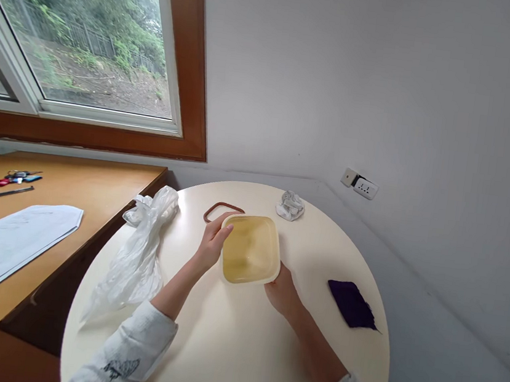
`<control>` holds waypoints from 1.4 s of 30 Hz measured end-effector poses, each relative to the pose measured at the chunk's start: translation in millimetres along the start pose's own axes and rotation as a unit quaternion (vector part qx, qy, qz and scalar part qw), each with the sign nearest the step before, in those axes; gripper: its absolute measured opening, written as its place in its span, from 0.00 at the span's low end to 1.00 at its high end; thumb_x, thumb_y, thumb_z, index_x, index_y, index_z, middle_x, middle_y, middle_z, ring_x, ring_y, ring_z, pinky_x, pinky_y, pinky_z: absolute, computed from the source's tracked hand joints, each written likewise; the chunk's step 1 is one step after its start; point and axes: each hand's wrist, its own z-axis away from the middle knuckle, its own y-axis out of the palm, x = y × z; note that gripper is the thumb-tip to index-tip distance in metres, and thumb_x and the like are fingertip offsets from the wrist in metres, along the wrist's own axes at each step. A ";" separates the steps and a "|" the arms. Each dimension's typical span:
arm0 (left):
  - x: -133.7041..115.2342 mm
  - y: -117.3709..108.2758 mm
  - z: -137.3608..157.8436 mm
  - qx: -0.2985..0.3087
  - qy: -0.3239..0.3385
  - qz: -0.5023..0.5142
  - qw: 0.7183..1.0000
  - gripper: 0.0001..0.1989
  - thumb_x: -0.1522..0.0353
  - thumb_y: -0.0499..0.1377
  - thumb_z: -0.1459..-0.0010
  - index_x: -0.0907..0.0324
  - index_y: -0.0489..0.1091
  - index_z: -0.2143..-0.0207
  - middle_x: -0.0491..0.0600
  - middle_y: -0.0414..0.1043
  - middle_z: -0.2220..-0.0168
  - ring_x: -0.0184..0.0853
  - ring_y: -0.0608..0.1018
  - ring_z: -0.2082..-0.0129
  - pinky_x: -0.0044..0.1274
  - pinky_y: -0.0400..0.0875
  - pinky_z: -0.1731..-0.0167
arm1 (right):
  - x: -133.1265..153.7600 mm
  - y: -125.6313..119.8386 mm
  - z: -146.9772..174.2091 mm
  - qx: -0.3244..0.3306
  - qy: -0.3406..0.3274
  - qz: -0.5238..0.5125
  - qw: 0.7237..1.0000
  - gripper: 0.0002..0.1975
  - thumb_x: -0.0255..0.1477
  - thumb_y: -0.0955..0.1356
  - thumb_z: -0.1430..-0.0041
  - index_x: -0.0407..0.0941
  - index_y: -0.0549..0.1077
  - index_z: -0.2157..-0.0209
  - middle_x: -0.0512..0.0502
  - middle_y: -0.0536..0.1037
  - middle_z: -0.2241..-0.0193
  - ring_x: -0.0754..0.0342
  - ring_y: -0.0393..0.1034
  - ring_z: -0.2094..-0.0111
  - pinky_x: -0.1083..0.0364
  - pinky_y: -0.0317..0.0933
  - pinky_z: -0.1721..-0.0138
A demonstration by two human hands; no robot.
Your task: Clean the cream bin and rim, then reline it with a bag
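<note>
1. Blocked at centre by the yellow container point(251, 251), gripped by the left hand point(212, 244) and right hand point(284, 291).
2. Leaves room to pass over the near part of the round table point(235, 356), between left forearm point(175, 290) and right forearm point(317, 347).
3. Hemmed in at left by the white plastic bag point(139, 263).
4. Obstructed just beyond the left hand by the brown frame point(229, 205), farther right by the crumpled white bundle point(290, 206).
5. Opens at right, between right forearm and dark purple cloth point(351, 304).

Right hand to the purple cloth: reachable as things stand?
Probably yes: nothing visible stands between the right hand and the purple cloth on the table. It would first have to release the yellow container, which the left hand also holds.
</note>
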 end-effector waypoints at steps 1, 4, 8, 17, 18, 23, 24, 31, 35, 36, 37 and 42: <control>0.2 -0.3 0.0 0.003 -0.001 0.000 1.000 0.18 0.60 0.51 0.43 0.62 0.69 0.57 0.56 0.69 0.54 0.42 0.73 0.58 0.30 0.68 0.60 | -0.1 -6.5 1.7 0.002 -0.005 0.041 0.999 0.19 0.22 0.60 0.48 0.46 0.68 0.54 0.43 0.73 0.55 0.51 0.68 0.55 0.50 0.64 0.56; -0.9 -0.5 -0.9 0.010 -0.003 -0.004 1.000 0.18 0.61 0.50 0.43 0.62 0.69 0.55 0.56 0.69 0.53 0.43 0.72 0.56 0.30 0.68 0.61 | -8.8 -38.4 12.0 -0.034 -0.017 0.185 0.982 0.16 0.25 0.58 0.46 0.44 0.69 0.57 0.41 0.71 0.54 0.48 0.65 0.52 0.48 0.59 0.50; -3.9 0.7 -6.7 0.038 0.003 -0.001 0.999 0.18 0.62 0.49 0.42 0.61 0.69 0.55 0.55 0.68 0.51 0.43 0.71 0.55 0.29 0.67 0.61 | -37.0 -94.2 37.5 -0.106 0.068 0.338 0.933 0.12 0.29 0.57 0.44 0.42 0.68 0.65 0.39 0.70 0.63 0.49 0.68 0.63 0.50 0.62 0.60; -1.5 0.6 -18.9 0.050 0.003 -0.025 0.998 0.16 0.63 0.49 0.43 0.61 0.70 0.57 0.53 0.69 0.54 0.41 0.72 0.57 0.27 0.67 0.63 | -78.3 -130.9 65.2 -0.081 0.185 0.491 0.847 0.11 0.28 0.57 0.44 0.41 0.68 0.66 0.35 0.72 0.65 0.43 0.67 0.62 0.50 0.60 0.68; -1.5 0.1 -18.9 0.049 0.004 -0.023 0.999 0.16 0.63 0.49 0.43 0.61 0.70 0.58 0.53 0.69 0.54 0.41 0.71 0.57 0.27 0.67 0.63 | -77.5 -133.5 62.0 -0.074 0.200 0.477 0.853 0.11 0.28 0.57 0.45 0.42 0.69 0.66 0.36 0.72 0.65 0.43 0.67 0.63 0.50 0.59 0.70; -1.1 -2.9 -18.7 0.053 -0.005 -0.015 0.998 0.16 0.63 0.49 0.43 0.61 0.71 0.59 0.53 0.69 0.54 0.41 0.71 0.57 0.27 0.67 0.63 | -53.9 -150.2 34.7 -0.114 0.254 0.230 0.933 0.12 0.35 0.59 0.46 0.45 0.69 0.65 0.45 0.74 0.74 0.50 0.68 0.73 0.52 0.60 0.74; -0.6 -3.5 -18.9 0.052 -0.006 -0.012 0.999 0.16 0.63 0.50 0.43 0.61 0.71 0.58 0.53 0.69 0.54 0.41 0.71 0.58 0.27 0.67 0.64 | -44.6 -151.5 28.2 -0.128 0.244 0.139 0.951 0.13 0.37 0.59 0.45 0.45 0.69 0.65 0.46 0.73 0.75 0.51 0.69 0.74 0.52 0.61 0.73; 2.5 -7.3 -20.5 0.041 -0.012 -0.003 0.999 0.15 0.63 0.50 0.43 0.61 0.71 0.59 0.52 0.69 0.55 0.40 0.72 0.59 0.26 0.67 0.64 | 44.6 -128.1 -8.7 -0.010 0.191 -0.228 0.955 0.22 0.44 0.59 0.43 0.43 0.72 0.59 0.37 0.76 0.62 0.45 0.72 0.62 0.48 0.67 0.67; 5.4 -8.3 -20.0 0.031 -0.006 0.004 0.999 0.15 0.63 0.50 0.42 0.61 0.71 0.60 0.52 0.69 0.56 0.40 0.71 0.58 0.26 0.67 0.64 | 86.1 -100.2 -26.2 0.132 0.171 -0.279 0.936 0.19 0.38 0.65 0.46 0.42 0.70 0.56 0.39 0.76 0.61 0.48 0.73 0.63 0.48 0.66 0.63; 6.2 -8.6 -19.9 0.032 -0.006 0.001 0.999 0.16 0.63 0.49 0.42 0.61 0.71 0.60 0.52 0.70 0.56 0.40 0.71 0.58 0.26 0.67 0.64 | 93.4 -91.7 -32.6 0.154 0.152 -0.275 0.937 0.19 0.36 0.66 0.47 0.42 0.70 0.55 0.40 0.76 0.61 0.48 0.72 0.62 0.49 0.66 0.61; 6.9 -8.9 -19.9 0.031 -0.005 -0.004 0.999 0.16 0.63 0.49 0.42 0.61 0.71 0.59 0.52 0.70 0.57 0.40 0.71 0.58 0.26 0.66 0.64 | 99.0 -82.5 -40.1 0.177 0.126 -0.260 0.941 0.20 0.35 0.67 0.47 0.41 0.69 0.54 0.41 0.76 0.61 0.49 0.72 0.61 0.49 0.65 0.58; 8.4 -10.3 -21.0 0.036 0.018 -0.029 0.999 0.16 0.63 0.50 0.42 0.62 0.71 0.59 0.52 0.72 0.59 0.40 0.71 0.58 0.27 0.65 0.61 | 98.9 -28.8 -84.1 0.267 0.009 0.023 0.963 0.14 0.28 0.64 0.46 0.43 0.69 0.57 0.44 0.75 0.60 0.51 0.70 0.60 0.53 0.64 0.59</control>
